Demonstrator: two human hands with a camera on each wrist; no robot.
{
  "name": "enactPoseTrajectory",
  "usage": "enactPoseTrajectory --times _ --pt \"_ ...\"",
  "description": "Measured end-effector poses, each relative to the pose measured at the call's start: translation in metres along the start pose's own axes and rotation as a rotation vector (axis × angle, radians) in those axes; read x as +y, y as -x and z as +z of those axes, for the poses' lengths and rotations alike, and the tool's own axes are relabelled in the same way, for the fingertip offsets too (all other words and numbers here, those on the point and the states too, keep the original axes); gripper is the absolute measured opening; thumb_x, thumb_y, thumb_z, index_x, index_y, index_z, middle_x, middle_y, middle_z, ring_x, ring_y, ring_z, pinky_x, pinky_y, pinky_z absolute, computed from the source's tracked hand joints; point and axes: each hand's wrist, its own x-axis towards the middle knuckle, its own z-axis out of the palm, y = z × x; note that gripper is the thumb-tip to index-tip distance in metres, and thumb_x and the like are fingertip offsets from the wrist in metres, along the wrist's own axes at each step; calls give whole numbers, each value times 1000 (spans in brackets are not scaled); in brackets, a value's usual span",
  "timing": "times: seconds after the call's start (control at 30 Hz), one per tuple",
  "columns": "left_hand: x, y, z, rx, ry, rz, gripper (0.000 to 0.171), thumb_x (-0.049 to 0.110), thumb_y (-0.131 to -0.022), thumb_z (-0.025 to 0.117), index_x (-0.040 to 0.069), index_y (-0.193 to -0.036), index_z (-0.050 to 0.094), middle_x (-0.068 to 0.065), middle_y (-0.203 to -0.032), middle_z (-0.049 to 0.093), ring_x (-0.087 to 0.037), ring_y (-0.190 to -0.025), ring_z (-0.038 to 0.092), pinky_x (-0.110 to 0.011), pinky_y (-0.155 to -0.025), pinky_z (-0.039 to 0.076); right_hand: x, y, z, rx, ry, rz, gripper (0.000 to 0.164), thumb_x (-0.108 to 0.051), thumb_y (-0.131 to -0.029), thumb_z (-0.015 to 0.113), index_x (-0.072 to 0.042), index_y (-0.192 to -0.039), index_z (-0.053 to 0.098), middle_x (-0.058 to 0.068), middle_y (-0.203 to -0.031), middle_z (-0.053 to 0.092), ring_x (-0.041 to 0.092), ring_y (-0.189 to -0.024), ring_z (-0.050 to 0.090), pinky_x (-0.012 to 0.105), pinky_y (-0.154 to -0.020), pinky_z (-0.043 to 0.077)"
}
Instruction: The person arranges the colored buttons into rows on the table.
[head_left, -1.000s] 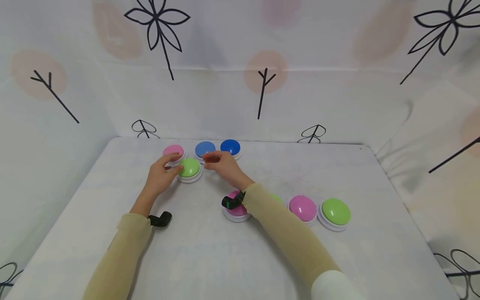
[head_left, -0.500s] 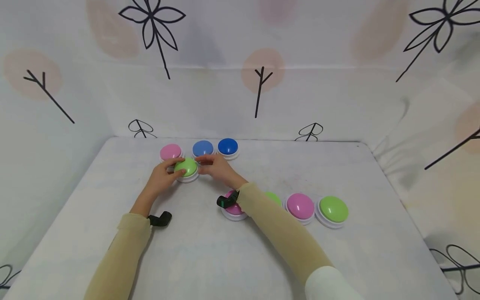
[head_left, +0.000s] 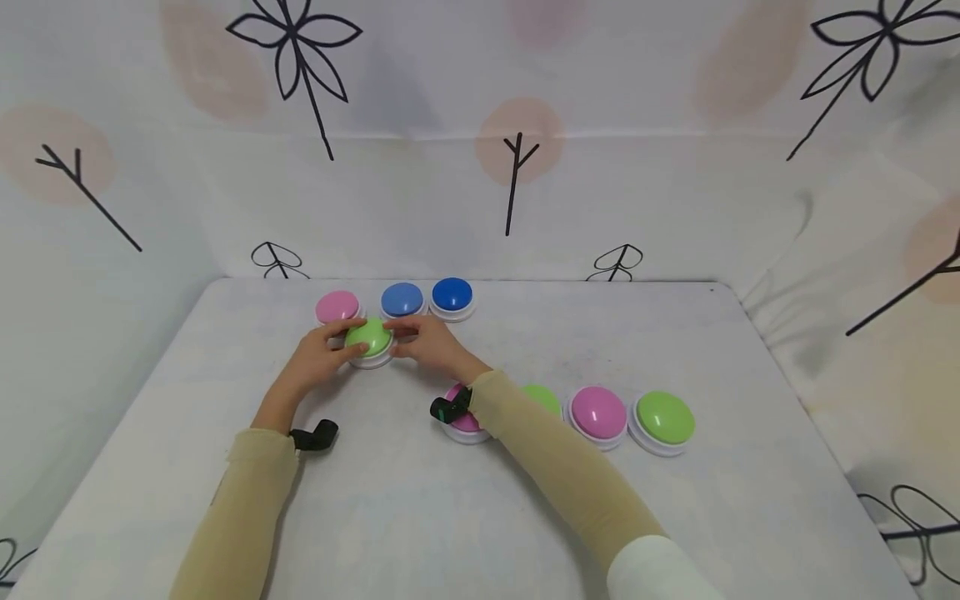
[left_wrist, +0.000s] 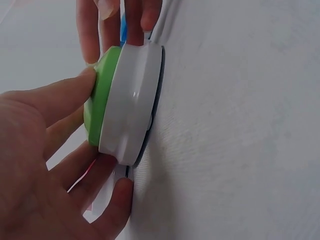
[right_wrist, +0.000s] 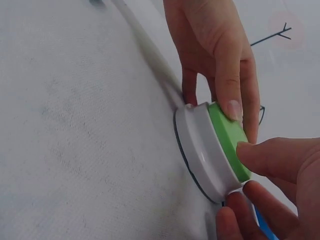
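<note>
A green push button with a white base stands at the back left of the table. My left hand grips its left side; in the left wrist view the thumb lies on the green dome and the other fingers reach the base. From the opposite side my right hand holds it too, thumb against the dome and fingers at the white base in the right wrist view. Just behind are a pink button, a light blue button and a dark blue button.
Nearer, a row holds a magenta button and a green button, both partly hidden by my right arm, then a pink button and another green button. Patterned cloth walls enclose the white table.
My right hand has moved in leftward from beside the green button until its fingers touch it. The left hand has closed further over the button's left side. The view has shifted slightly.
</note>
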Motion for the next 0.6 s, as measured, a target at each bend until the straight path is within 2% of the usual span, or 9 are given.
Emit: enactPoseTrajectory --times 0.13,0.27,0.4,0.6 --pt "1 1 -3 -24 19 10 60 31 -93 72 9 -145 51 -20 -150 44 -43 -130 47 -56 -104 42 -1 1 0 0 25 -2 42 -10 -89 74 -12 -130 67 5 -126 67 17 -116 61 25 -97 49" --pt "2 1 -4 -40 34 27 63 23 -88 78 8 -144 52 -20 -152 42 -42 -133 44 -57 -106 40 -2 1 -1 8 48 -7 40 -11 -90 74 -12 -129 67 3 -125 67 15 -115 62 24 -97 49" --pt "1 1 -4 -26 36 51 65 17 -83 82 7 -142 55 -19 -151 43 -40 -135 42 -58 -107 38 -3 0 -1 11 60 -24 39 -11 -90 73 -10 -129 67 5 -125 67 17 -114 62 24 -97 49" --pt "1 0 2 1 76 66 65 14 -80 84 6 -139 57 -15 -147 49 -35 -135 43 -49 -106 43 -2 1 -2 22 28 -4 41 -8 -88 73 -9 -129 67 6 -124 67 18 -112 63 24 -95 50"
